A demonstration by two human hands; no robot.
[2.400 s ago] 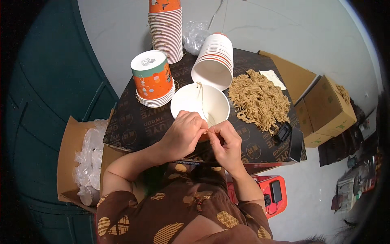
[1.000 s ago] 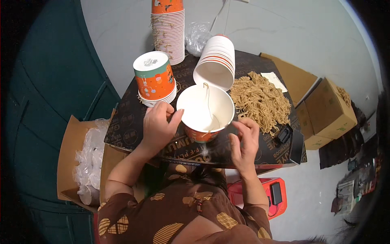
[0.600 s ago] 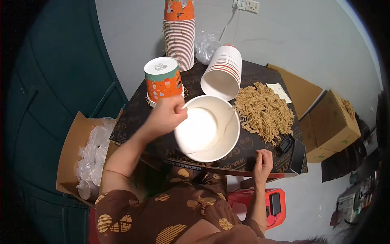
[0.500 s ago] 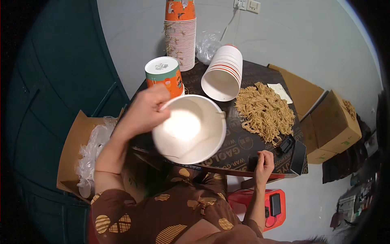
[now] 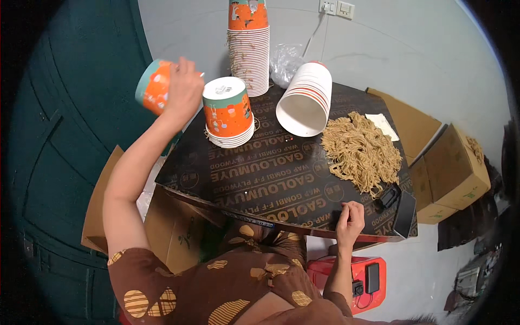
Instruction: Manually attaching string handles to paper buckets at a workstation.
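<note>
Head view: person seated at a dark plywood board (image 5: 281, 184) used as a table, seen from above.
Left hand: left hand (image 5: 183, 89) raised at about ten o'clock, off the board's far-left corner, fingers wrapped around an orange and teal paper cup (image 5: 153, 86) tipped on its side.
Right hand: right hand (image 5: 349, 219) at five o'clock, resting on the board's near edge, fingers loosely curled, holding nothing.
Cup stacks: short upside-down stack of cups (image 5: 229, 111) just right of the held cup; tall stack (image 5: 249, 46) at twelve o'clock; striped white stack lying on its side (image 5: 306, 100) with its mouth toward the person.
Strings: pile of tan strings (image 5: 360, 149) at three o'clock, near the lying stack.
Other items: cardboard boxes (image 5: 449, 173) at right; red case (image 5: 360, 279) on the floor below the right hand.
Risk: held cup is out past the board's edge, so a loose grip would likely drop it toward the floor or the box (image 5: 103, 211) below; swinging it back could knock the short stack beside it.
</note>
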